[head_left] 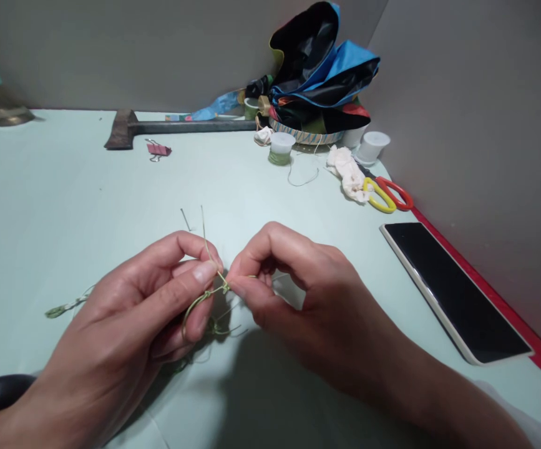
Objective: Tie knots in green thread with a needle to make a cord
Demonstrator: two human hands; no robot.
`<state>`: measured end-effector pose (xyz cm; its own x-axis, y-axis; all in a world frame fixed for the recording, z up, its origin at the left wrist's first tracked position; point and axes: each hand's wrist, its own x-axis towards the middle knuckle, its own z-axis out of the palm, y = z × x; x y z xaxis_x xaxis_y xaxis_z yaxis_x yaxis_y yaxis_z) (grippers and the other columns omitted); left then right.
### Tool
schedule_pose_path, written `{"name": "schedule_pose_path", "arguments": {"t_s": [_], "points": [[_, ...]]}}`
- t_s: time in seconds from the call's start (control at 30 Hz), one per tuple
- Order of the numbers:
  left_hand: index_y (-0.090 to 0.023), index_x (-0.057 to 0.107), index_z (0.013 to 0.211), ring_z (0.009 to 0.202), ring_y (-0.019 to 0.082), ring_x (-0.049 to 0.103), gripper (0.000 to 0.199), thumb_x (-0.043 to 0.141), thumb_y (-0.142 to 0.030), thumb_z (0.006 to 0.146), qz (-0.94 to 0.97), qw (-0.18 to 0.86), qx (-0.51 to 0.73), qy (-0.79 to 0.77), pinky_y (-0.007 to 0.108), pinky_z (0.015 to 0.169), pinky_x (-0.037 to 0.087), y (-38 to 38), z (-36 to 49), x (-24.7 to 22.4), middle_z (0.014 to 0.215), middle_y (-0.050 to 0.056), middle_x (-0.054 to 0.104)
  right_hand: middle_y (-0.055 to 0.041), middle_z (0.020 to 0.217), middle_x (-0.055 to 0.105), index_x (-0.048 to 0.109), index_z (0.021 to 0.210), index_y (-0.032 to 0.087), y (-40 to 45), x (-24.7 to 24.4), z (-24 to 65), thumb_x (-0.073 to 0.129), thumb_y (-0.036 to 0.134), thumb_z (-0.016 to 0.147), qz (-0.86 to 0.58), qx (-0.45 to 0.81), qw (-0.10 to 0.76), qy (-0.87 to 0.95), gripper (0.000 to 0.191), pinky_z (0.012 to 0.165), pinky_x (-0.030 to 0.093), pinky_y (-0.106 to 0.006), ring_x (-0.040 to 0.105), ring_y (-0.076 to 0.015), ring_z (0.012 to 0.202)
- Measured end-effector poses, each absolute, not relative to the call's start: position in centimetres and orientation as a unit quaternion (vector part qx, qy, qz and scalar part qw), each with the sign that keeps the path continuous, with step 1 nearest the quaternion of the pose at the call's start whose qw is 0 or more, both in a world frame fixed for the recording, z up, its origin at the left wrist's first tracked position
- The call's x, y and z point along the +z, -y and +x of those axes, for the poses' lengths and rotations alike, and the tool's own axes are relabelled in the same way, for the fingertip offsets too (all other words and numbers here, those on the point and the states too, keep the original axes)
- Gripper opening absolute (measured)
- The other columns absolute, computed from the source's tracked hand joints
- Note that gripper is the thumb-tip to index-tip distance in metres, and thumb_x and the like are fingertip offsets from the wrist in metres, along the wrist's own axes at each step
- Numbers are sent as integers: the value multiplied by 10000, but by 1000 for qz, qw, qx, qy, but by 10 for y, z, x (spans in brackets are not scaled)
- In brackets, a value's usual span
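Between my two hands runs a thin green cord (pixel 196 303) with a small knot near the right fingertips. My left hand (pixel 158 299) pinches the cord between thumb and fingers, and one loose end sticks up above the thumb. My right hand (pixel 289 274) is closed too, its thumb and forefinger pinching the cord just beside the knot. More green strands dangle below the left fingers, partly hidden by that hand. A braided green and white bundle of cord (pixel 67 307) pokes out to the left of my left hand.
An axe (pixel 121 130) lies at the back, with a binder clip (pixel 159 149) before it. A spool of green cord (pixel 281 148), scissors (pixel 387 193), crumpled tissue (pixel 346 174) and a blue-black fabric pouch (pixel 321 81) sit back right. A phone (pixel 452 290) lies at the right.
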<state>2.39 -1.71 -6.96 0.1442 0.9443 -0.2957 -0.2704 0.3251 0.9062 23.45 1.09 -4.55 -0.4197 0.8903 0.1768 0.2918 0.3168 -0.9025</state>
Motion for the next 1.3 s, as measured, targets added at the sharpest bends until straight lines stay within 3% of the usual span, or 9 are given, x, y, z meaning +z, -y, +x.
{"name": "schedule_pose_path", "arguments": {"t_s": [0.13,0.3,0.4,0.57,0.7,1.0,1.17,1.3], "points": [[-324,853,901,491,100,307,155,994,-370,948,391,625,451,-503,134,453,382,19,24,-70,500,-104,507,44,854,758,588,851,283,-11,-44,236,710,148,1039,-395,412,352,743,262,726,583,-268,696,-145,756],[-355,786,1022,424,118,326,201,956,-356,917,415,594,438,-532,164,426,326,19,23,-72,440,-141,423,36,862,755,563,862,291,-12,-43,237,708,167,1072,-392,419,343,743,284,727,582,-288,696,-158,762],[-358,808,1127,426,180,478,245,913,-443,923,419,593,418,-546,237,438,411,10,29,-65,459,-124,408,31,845,735,545,838,294,-14,-44,237,738,208,1066,-388,440,348,731,310,726,561,-298,679,-161,757],[-357,826,1181,534,265,664,338,888,-553,913,426,593,407,-548,297,485,500,-10,46,-48,493,-90,460,57,809,706,576,818,282,-18,-47,235,711,123,973,-400,477,338,706,260,708,502,-275,632,-136,739],[-356,835,1151,573,278,700,330,901,-568,907,431,593,405,-547,304,493,510,-13,54,-44,510,-74,508,80,795,698,609,840,268,-18,-50,234,664,126,974,-430,489,327,685,203,670,454,-245,606,-114,726],[-350,856,1076,636,295,743,280,930,-562,908,435,587,400,-554,310,497,529,-13,54,-47,555,-42,595,68,787,687,642,851,265,-18,-43,236,712,230,1018,-443,500,303,680,185,708,451,-290,614,-141,763],[-344,880,1041,675,301,771,226,958,-515,917,439,575,398,-564,306,496,544,-7,44,-56,600,-23,667,65,800,728,670,855,258,-19,-41,237,755,285,1057,-437,535,304,656,221,710,456,-284,638,-145,773],[-334,921,1037,714,264,775,160,1019,-374,918,443,540,408,-589,276,525,571,8,14,-76,772,1,833,79,792,695,676,888,263,-18,-44,234,758,256,1046,-436,515,315,667,178,732,465,-276,623,-138,759]]}}
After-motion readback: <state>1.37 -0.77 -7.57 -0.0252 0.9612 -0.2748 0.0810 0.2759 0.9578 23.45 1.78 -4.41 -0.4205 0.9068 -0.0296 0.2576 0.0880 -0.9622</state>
